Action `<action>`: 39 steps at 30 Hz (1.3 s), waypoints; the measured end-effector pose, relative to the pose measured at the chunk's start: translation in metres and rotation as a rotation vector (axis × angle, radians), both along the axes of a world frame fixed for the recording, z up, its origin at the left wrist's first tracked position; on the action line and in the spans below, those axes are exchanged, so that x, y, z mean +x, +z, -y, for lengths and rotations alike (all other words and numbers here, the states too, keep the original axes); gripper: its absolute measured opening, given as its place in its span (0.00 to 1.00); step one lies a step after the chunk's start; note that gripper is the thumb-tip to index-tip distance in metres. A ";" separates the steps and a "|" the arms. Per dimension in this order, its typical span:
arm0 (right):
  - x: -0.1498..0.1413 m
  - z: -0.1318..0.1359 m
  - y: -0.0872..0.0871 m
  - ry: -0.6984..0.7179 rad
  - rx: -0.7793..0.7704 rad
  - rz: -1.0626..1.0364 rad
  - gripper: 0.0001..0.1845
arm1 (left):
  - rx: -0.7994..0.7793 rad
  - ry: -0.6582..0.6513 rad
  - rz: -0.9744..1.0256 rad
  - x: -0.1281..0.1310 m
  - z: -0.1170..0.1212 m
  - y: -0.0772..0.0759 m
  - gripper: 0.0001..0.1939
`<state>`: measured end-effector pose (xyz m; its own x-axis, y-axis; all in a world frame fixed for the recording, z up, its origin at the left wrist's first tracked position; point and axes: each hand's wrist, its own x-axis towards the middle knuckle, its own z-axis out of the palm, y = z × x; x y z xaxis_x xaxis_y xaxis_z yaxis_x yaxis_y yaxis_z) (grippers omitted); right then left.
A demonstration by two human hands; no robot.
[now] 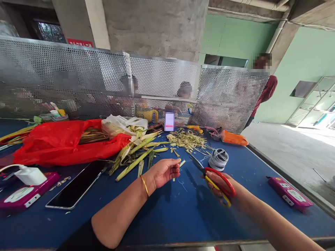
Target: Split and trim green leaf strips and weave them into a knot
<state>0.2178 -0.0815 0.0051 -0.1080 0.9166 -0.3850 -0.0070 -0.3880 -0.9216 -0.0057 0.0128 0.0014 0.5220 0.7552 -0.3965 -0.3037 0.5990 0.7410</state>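
My left hand (166,172), a gold bracelet on its wrist, is closed in a pinch over the blue table. A small pale piece of dry leaf (182,163) shows at its fingertips. Fine thread lies on the table just below. To the right, my right hand (239,193) grips scissors (218,172) with red and yellow handles. Their blades point up and left, slightly apart, short of the left hand. Behind the scissors sits a ball of grey string (218,159). A heap of leaf scraps (187,139) lies beyond both hands.
Long leaf strips (134,160) and a red plastic bag (57,143) lie at left, near a dark phone (77,184) and a purple power strip (31,191). Another purple power strip (290,193) is at right. A perforated metal screen (164,76) stands behind; people are beyond it.
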 end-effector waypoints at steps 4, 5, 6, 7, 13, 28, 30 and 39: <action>0.004 -0.004 0.001 0.049 0.202 0.479 0.24 | 0.012 -0.003 -0.004 0.000 0.000 0.001 0.10; 0.009 -0.002 -0.001 0.058 0.263 0.677 0.21 | 0.015 -0.003 0.000 -0.001 0.001 0.002 0.10; 0.015 0.000 -0.003 0.080 0.328 0.889 0.20 | 0.022 -0.004 0.003 -0.002 0.002 0.004 0.10; 0.021 0.004 -0.006 0.100 0.373 1.102 0.20 | 0.036 -0.010 0.005 -0.003 0.002 0.006 0.09; 0.034 0.022 -0.003 0.266 0.472 1.509 0.17 | 0.336 -0.040 -0.098 -0.005 0.013 0.018 0.09; -0.056 -0.050 0.001 -0.118 0.601 0.398 0.11 | 0.408 0.082 -0.209 0.010 0.015 -0.001 0.15; -0.056 -0.054 -0.001 -0.116 0.601 0.398 0.10 | 0.337 0.101 -0.185 0.010 0.012 -0.005 0.15; -0.018 -0.067 0.003 -0.463 0.672 0.266 0.15 | 0.516 -0.254 -0.353 0.003 0.014 0.002 0.09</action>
<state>0.1996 -0.0145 0.0077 0.3505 0.8885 0.2960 0.2189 0.2296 -0.9484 -0.0027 -0.0017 0.0036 0.6135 0.7647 -0.1968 0.1125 0.1621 0.9803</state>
